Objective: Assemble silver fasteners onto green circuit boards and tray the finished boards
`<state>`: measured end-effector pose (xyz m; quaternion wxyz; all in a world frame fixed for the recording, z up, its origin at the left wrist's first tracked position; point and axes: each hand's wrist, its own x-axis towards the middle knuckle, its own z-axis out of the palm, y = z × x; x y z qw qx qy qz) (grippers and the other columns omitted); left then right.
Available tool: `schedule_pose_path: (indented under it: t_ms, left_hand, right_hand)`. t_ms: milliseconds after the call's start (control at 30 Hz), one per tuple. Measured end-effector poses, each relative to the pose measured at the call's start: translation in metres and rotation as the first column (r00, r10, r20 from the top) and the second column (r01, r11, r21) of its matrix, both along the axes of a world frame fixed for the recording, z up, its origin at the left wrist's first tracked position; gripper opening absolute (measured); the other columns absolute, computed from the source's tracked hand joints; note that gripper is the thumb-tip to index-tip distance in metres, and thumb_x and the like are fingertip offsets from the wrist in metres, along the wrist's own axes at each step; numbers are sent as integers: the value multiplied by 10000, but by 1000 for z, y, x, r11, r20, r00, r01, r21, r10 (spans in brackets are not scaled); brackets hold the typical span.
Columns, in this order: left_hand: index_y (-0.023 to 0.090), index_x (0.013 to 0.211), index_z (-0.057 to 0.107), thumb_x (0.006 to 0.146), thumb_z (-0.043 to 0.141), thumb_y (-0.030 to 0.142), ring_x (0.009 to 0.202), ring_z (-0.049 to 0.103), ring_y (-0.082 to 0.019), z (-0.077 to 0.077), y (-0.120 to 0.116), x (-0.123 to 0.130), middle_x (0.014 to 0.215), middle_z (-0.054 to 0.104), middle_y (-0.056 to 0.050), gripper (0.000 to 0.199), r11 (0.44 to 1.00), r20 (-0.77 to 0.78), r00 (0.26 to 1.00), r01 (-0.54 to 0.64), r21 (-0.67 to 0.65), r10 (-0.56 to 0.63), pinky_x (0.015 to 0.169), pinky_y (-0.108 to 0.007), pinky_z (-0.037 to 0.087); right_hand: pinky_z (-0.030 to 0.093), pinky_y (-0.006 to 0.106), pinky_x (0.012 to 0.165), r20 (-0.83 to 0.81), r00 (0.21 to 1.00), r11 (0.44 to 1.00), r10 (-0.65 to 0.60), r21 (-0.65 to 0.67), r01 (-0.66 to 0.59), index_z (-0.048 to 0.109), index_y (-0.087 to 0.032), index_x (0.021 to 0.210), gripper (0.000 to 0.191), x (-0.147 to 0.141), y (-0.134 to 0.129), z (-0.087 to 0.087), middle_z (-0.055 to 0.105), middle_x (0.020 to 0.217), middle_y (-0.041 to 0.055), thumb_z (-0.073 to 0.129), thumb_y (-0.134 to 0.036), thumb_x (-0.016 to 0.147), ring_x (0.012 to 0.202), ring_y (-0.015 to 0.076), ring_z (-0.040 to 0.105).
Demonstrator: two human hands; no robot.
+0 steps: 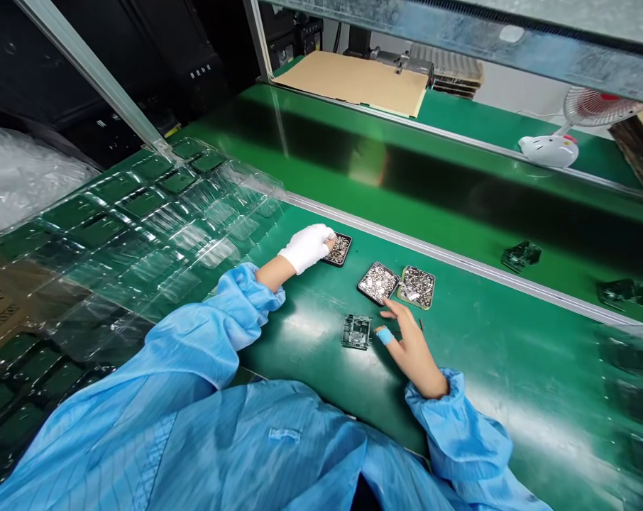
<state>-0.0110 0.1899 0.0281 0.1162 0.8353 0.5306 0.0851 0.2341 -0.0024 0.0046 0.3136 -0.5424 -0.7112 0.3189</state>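
My left hand, in a white glove with bare fingertips, reaches over a small black tray of tiny metal parts. Its fingers are bent together at the tray; whatever they pinch is too small to make out. My bare right hand has its fingers apart, with blue tape round one digit. Its fingertips are close to a second black tray full of shiny small parts. Touching that one is a third tray of similar pieces. A small dark frame-like assembly lies on the green table, left of my right hand.
Clear plastic blister trays overlap the table on the left. A metal rail separates the table from a green belt-like surface carrying dark assemblies. More assemblies sit in trays at right. A white fan stands beyond.
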Motion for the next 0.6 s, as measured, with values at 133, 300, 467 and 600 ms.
schedule_pose_path:
  t_ms: [133,300,467,600]
  left_hand:
    - [146,836,612,883,412,341,724,568,-155,14,-29,-2,779,621,-33,283,993,333,943,53,-102,-16,668,-254,447]
    - [160,723,571,812,504,371,615,505,-126,36,-97,16,650,542,19,239,900,695,718,278,-335,37,589,-240,416]
    - [166,685,579,866,485,329,689,539,-131,38,-135,29,698,573,4,261,941,653,750,285,-181,-102,680,-251,433]
    - [171,693,576,870,479,299,666,536,-130,31,-145,31,686,565,2,238,957,628,763,274,-98,-154,663,-248,439]
  right_hand:
    - [534,430,879,-63,997,999,-46,11,47,427,-252,1343,425,-3,5,7,511,1292,128,502,-327,932,1062,248,615]
    - [524,397,867,-274,962,996,-4,84,29,515,-253,1220,290,-21,11,28,637,1096,78,520,-303,935,933,206,653]
    - [522,329,755,-337,941,998,-8,61,30,589,-239,986,109,-38,7,33,653,898,32,537,-314,928,815,182,639]
    - [498,315,703,-360,933,998,11,68,14,611,-232,938,111,-39,4,30,635,843,24,519,-295,936,765,172,609]
